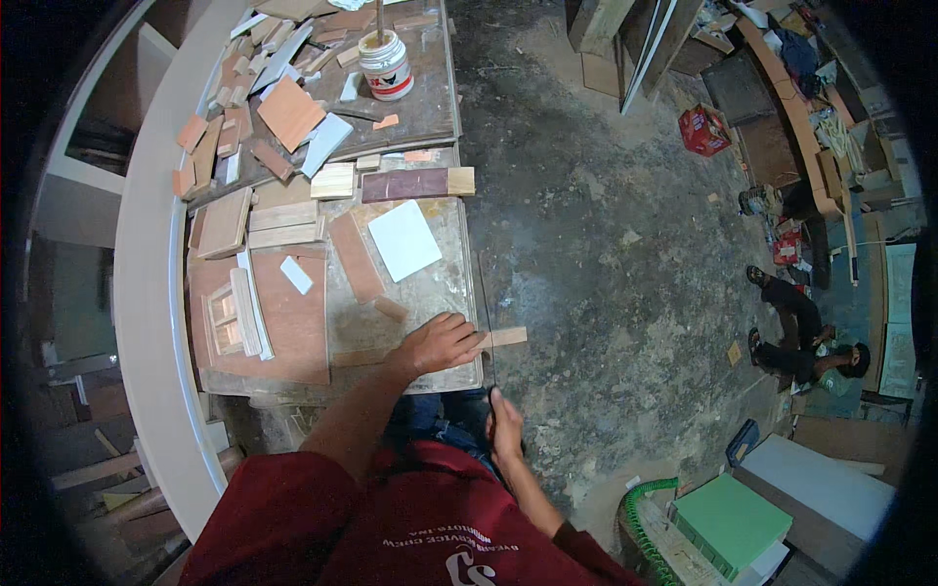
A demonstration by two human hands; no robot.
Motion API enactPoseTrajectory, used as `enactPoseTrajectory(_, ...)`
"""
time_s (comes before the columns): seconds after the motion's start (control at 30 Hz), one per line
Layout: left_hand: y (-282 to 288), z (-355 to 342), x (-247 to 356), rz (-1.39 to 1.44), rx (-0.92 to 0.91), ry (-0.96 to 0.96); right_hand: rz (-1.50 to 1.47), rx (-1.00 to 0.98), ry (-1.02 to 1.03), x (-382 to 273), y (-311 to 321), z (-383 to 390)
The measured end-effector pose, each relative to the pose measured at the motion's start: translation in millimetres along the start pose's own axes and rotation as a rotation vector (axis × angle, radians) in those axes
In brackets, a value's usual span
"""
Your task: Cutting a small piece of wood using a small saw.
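Observation:
My left hand (445, 344) is closed over a narrow wooden strip (508, 337), pressing it down near the right edge of the worktable. One end of the strip sticks out past the edge; part of its length is hidden under my hand. My right hand (505, 427), below the edge, grips the dark handle of what looks like a handsaw. Its thin blade (492, 367) is seen nearly edge-on and crosses the strip just right of my left fingers. A white square panel (405, 240), a brown strip (357, 259) and a small brown offcut (391, 310) lie beyond my left hand.
A brown board (293, 356) carries a small wooden frame (225, 322). Farther back stand a white jar (386, 66) with a stick in it and many wood offcuts (291, 114). At the far right a person (806, 337) sits; a green box (731, 524) is lower right.

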State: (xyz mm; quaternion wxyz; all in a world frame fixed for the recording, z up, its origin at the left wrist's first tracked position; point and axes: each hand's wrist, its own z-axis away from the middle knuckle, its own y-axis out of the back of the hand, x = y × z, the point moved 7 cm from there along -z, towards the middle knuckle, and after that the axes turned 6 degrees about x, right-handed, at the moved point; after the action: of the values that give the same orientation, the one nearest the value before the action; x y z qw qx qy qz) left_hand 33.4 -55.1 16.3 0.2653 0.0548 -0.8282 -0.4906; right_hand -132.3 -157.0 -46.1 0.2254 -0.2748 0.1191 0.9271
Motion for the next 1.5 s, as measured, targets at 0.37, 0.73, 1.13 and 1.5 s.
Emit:
enactPoseTrajectory(0.37, -2.4, 2.1, -3.8, -0.005, -0.05, 0.042, -0.092, -0.023, 0.03, -11.2, -8.5, -6.6)
enactPoseTrajectory(0.73, 0.0, 1.6, 0.0, -0.041, -0.046, 0.011, -0.122, 0.004, 0.039, 1.7, -8.6, -17.0)
enactPoseTrajectory(1.13, -0.7, -3.0, 0.4, -0.024, -0.019, 0.004, -0.096, 0.088, 0.138, 28.6, 8.3, -23.0)
enactPoseTrajectory(1.5, -7.2, 7.5, -3.5, -0.044, -0.02, 0.001, -0.138, -0.044, 0.006, 4.8, -4.1, -1.0)
